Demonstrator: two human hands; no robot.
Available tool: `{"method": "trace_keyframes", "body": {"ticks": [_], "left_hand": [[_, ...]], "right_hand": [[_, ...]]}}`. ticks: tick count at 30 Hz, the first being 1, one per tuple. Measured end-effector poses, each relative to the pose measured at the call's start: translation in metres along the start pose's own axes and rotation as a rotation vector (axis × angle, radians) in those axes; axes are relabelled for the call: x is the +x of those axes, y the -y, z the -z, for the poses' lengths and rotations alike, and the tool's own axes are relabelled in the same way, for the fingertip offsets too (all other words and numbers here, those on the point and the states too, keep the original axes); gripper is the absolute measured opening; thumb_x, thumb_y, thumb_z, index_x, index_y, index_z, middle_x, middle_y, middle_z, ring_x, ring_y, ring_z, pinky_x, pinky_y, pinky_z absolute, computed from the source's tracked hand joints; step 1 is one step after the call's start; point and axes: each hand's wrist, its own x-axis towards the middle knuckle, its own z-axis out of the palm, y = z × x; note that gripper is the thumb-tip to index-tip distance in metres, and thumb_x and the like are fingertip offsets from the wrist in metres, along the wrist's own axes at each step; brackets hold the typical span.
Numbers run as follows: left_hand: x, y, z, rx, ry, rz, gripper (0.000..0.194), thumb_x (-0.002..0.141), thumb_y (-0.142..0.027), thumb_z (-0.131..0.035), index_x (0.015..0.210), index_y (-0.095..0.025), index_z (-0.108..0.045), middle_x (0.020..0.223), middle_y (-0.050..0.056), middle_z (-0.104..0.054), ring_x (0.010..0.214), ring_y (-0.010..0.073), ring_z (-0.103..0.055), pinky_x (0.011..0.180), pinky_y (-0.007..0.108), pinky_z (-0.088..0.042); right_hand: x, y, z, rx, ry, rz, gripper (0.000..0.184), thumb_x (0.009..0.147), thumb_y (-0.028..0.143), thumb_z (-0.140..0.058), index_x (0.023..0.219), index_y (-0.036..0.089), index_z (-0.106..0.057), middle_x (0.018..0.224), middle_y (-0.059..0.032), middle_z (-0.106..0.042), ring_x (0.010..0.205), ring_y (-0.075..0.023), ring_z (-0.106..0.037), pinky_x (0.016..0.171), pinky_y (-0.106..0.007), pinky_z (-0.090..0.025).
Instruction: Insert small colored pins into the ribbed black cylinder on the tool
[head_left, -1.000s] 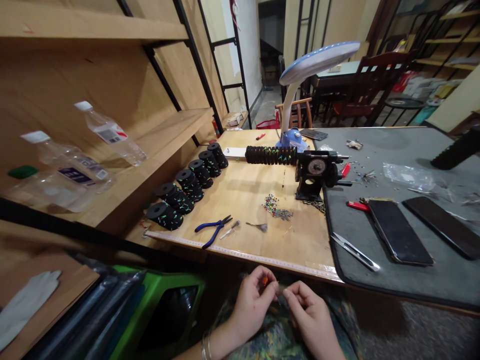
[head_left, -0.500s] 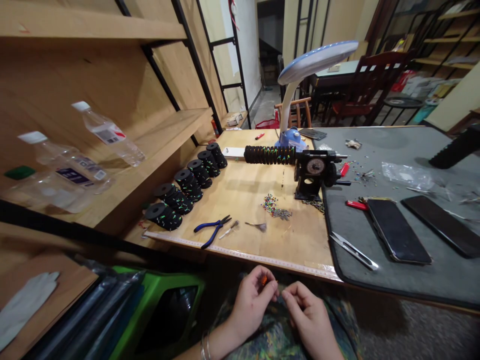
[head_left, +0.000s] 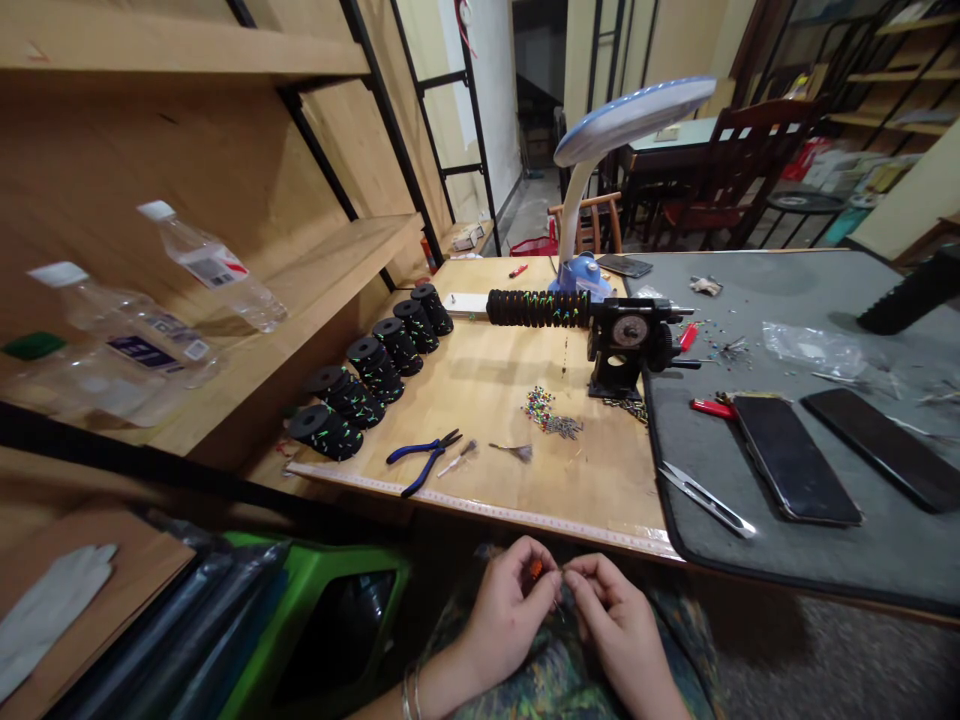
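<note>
down low in the lap, below the table [head_left: 480, 400] edge: left hand [head_left: 499, 615] curled, thumb and finger pinching a tiny orange bead [head_left: 535, 568]. right hand [head_left: 619, 625] curled too, fingertips pinched close by the left ones, maybe on a thin thread or wire, too small to tell. fingertips of both hands almost touching, just under the tape rule [head_left: 480, 508] along the near table edge.

about the bead: very small, very light, hard and smooth, so likely slippery and easy to drop. best held right between thumb tip and finger tip, on its round sides, hole left free. a thread, if there, would be soft and floppy; best held near its end.

up on the wood top: blue pliers [head_left: 424, 458], a little pile of beads [head_left: 546, 412], a row of black spools [head_left: 371, 375] with bright dots along the left side. a black winder [head_left: 626, 345] with a long dotted roll sticking out to its left, and a blue lamp [head_left: 600, 190] behind it. on the gray mat [head_left: 825, 560] to the right: snips [head_left: 705, 500], two phones [head_left: 795, 460], a red lighter [head_left: 709, 408]. bottles [head_left: 210, 265] lying on the shelf at far left. green bin [head_left: 322, 620] by the left knee.
</note>
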Motion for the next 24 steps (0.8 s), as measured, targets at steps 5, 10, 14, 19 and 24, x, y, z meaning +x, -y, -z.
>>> {"method": "trace_keyframes", "body": {"ticks": [5, 10, 14, 19, 24], "left_hand": [[-0.001, 0.002, -0.001, 0.063, 0.013, -0.025, 0.006, 0.082, -0.02, -0.057, 0.078, -0.016, -0.055, 0.07, 0.001, -0.058, 0.066, 0.0151, -0.057, 0.062, 0.025, -0.046], [-0.001, 0.003, -0.002, 0.051, 0.029, -0.01, 0.007, 0.081, -0.02, -0.059, 0.077, -0.017, -0.054, 0.068, 0.001, -0.059, 0.063, 0.0146, -0.058, 0.06, 0.024, -0.045], [-0.001, 0.002, -0.002, 0.0, 0.045, 0.015, 0.006, 0.081, -0.02, -0.057, 0.078, -0.018, -0.053, 0.065, 0.0, -0.059, 0.061, 0.0139, -0.058, 0.06, 0.024, -0.045], [-0.001, 0.002, 0.0, 0.044, 0.039, 0.025, 0.005, 0.077, -0.014, -0.057, 0.079, -0.018, -0.054, 0.064, -0.001, -0.059, 0.059, 0.0136, -0.057, 0.059, 0.023, -0.044], [0.0, 0.003, 0.0, 0.084, 0.035, 0.014, 0.005, 0.076, -0.012, -0.054, 0.075, -0.017, -0.056, 0.059, -0.002, -0.057, 0.054, 0.0128, -0.053, 0.055, 0.023, -0.041]], "right_hand": [[0.001, 0.005, -0.003, 0.088, -0.003, -0.049, 0.053, 0.075, 0.069, -0.062, 0.081, 0.016, -0.061, 0.044, 0.009, -0.042, 0.04, -0.0081, -0.035, 0.041, -0.02, -0.024], [0.004, 0.011, -0.001, 0.214, -0.014, -0.109, 0.053, 0.069, 0.07, -0.067, 0.075, 0.018, -0.058, 0.041, 0.0103, -0.04, 0.036, -0.0065, -0.031, 0.039, -0.019, -0.02], [0.006, 0.011, 0.002, 0.256, -0.026, -0.119, 0.048, 0.073, 0.066, -0.066, 0.074, 0.019, -0.056, 0.039, 0.0115, -0.037, 0.036, -0.0063, -0.027, 0.039, -0.018, -0.018], [0.006, 0.009, 0.004, 0.238, -0.032, -0.081, 0.046, 0.076, 0.065, -0.065, 0.074, 0.019, -0.056, 0.042, 0.011, -0.038, 0.038, -0.0071, -0.029, 0.04, -0.019, -0.019], [0.006, 0.01, 0.002, 0.23, -0.026, -0.087, 0.05, 0.073, 0.069, -0.064, 0.073, 0.02, -0.053, 0.044, 0.012, -0.034, 0.037, -0.0064, -0.028, 0.039, -0.019, -0.02]]}}
